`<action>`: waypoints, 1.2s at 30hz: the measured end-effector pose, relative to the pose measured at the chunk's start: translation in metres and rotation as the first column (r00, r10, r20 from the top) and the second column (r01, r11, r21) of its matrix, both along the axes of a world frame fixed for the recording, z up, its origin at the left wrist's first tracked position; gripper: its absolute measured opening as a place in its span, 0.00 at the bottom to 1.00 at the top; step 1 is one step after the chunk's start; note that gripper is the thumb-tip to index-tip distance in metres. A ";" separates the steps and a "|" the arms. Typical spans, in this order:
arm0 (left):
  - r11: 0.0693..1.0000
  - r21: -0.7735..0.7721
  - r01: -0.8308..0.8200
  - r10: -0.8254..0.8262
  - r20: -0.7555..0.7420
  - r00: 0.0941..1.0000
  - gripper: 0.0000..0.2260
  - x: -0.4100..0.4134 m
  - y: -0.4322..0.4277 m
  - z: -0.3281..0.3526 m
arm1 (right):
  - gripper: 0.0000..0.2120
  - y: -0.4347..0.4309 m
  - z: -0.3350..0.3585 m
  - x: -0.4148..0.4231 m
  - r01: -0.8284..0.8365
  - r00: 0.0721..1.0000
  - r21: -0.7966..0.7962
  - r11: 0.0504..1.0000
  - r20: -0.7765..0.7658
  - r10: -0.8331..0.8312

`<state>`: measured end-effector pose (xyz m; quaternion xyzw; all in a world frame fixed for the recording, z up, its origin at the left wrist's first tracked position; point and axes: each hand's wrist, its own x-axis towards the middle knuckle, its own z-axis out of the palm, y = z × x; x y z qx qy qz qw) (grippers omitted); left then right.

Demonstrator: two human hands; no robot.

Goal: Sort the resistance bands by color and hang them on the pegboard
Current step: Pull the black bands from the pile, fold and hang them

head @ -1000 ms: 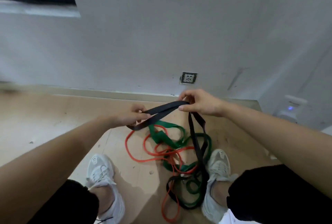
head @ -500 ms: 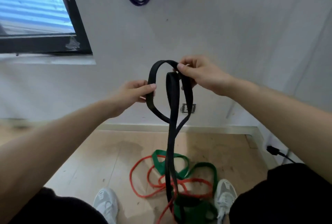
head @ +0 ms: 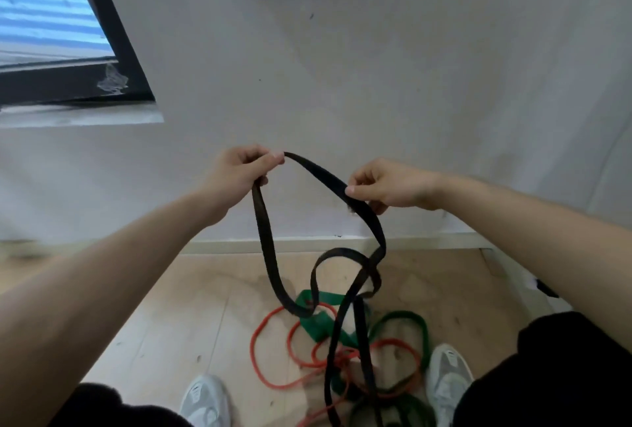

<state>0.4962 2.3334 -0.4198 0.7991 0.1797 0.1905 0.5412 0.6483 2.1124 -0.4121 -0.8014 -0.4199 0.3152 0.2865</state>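
Pulling the black band point(head: 266, 238), pinched in left hand point(head: 239, 170) and right hand point(head: 390, 183), out of the red-green tangle point(head: 321, 327) on the floor point(head: 164, 331); next, probably untwisting its lower loops before hanging.

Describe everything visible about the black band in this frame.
The black band is a flat, wide, matte strap, rubber by its look. The left hand grips one part and the right hand pinches another, a short span sloping between them. Below, it hangs in twisted loops across the red bands and green bands on the floor, leaving the frame's bottom edge.
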 end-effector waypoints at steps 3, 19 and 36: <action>0.998 -0.057 0.004 -0.003 0.021 1.000 0.15 0.005 0.004 0.001 | 0.14 0.004 0.000 0.000 0.042 0.994 0.109 0.993 -0.102 -0.031; 0.956 -0.054 0.288 -0.293 -0.231 0.928 0.12 0.000 -0.013 -0.012 | 0.14 -0.004 0.052 -0.009 0.193 0.961 0.409 0.892 -0.264 -0.087; 0.924 -0.096 0.371 -0.383 -0.179 0.906 0.18 0.016 -0.074 -0.023 | 0.09 -0.001 0.054 -0.007 0.220 0.967 0.672 0.707 -0.243 -0.070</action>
